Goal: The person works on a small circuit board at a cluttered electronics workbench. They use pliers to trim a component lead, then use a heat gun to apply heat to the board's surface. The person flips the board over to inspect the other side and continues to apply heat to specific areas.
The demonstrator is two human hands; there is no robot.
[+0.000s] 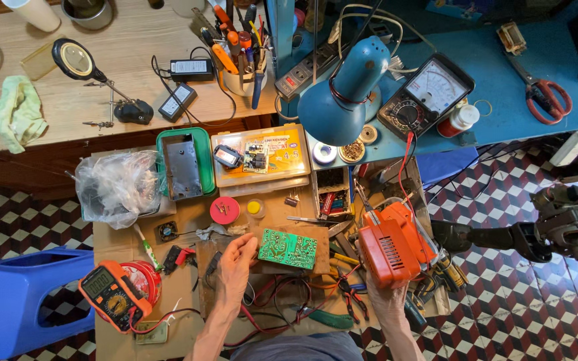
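Seen from above, at the bottom centre of the frame, the person's left hand (235, 266) is reaching up with fingers loosely curled, its fingertips touching the left edge of a small green rectangular printed circuit board (287, 249) that is lying flat on a brown cardboard-covered counter (188, 214). I cannot tell whether the fingers are pinching the board or only resting against it. Just right of the board, the right hand (388, 297) is gripping from below a boxy orange plastic housing with a slotted vent (391, 249), holding it raised above a tangle of pliers and red wires. It looks like an inspection step, with board and housing being handled side by side; a firmer hold on the board's edge would be needed before lifting it. At lower left an orange digital multimeter (110, 294) is resting. Farther up, a blue metal desk lamp (344, 93) is leaning over the work, beside a black analogue meter (427, 95). At upper right, red-handled scissors (547, 99) are lying on a blue surface.
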